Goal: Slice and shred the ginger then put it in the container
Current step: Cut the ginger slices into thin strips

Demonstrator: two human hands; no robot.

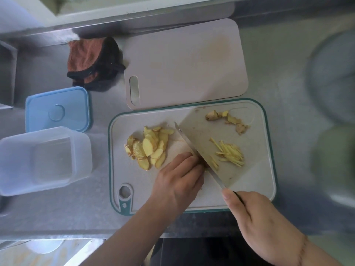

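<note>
1. We were in the shredding step: our right hand [257, 217] gripped the handle of the cleaver [203, 150], its edge down on the green-rimmed cutting board [268, 150].
2. Our left hand [178, 179] had its fingers curled down against the blade's side, pressing on what we judged to be a small stack of slices — the stack itself was hidden.
3. The ginger lay in three lots on the board: a pile of slices [149, 146] left of the blade, finished shreds [229, 153] to its right, and trimmings [227, 120] near the far edge.
4. The clear container [44, 160] stood open and apparently without ginger, left of the board, its blue lid [57, 110] beside it.
5. Next would come more fine cuts — fingertips tucked back — then feeding in fresh slices.
</note>
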